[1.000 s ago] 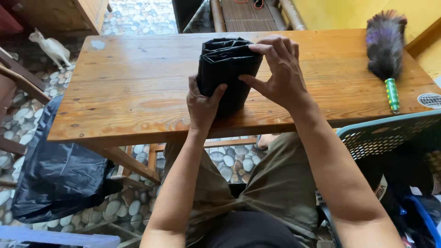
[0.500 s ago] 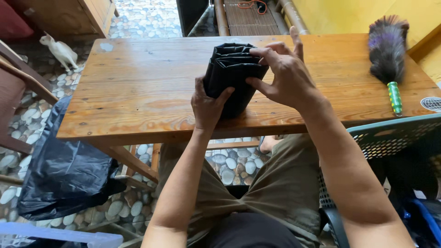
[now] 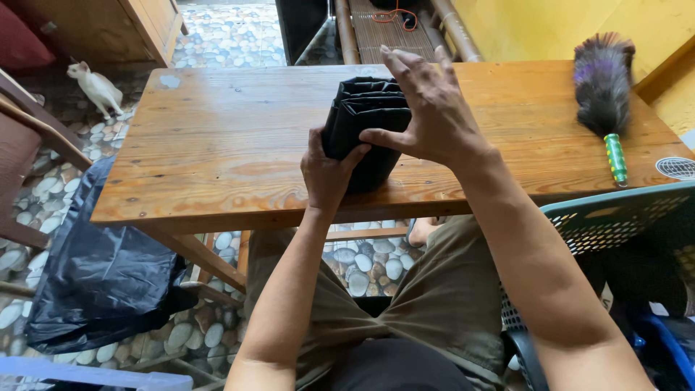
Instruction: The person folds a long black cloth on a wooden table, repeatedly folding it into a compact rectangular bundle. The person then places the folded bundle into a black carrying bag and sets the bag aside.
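While my left hand (image 3: 327,174) grips the near side of the folded black plastic bag (image 3: 365,130) on the wooden table (image 3: 217,145), thumb pressed against it, my right hand (image 3: 427,108) lies spread on its right side, fingers seemingly loose rather than clenched.

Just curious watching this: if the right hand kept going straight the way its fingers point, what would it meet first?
The right hand points away across the wooden table. Beyond its fingertips lies bare tabletop, then probably the bamboo bench past the far edge, though depth is unclear.
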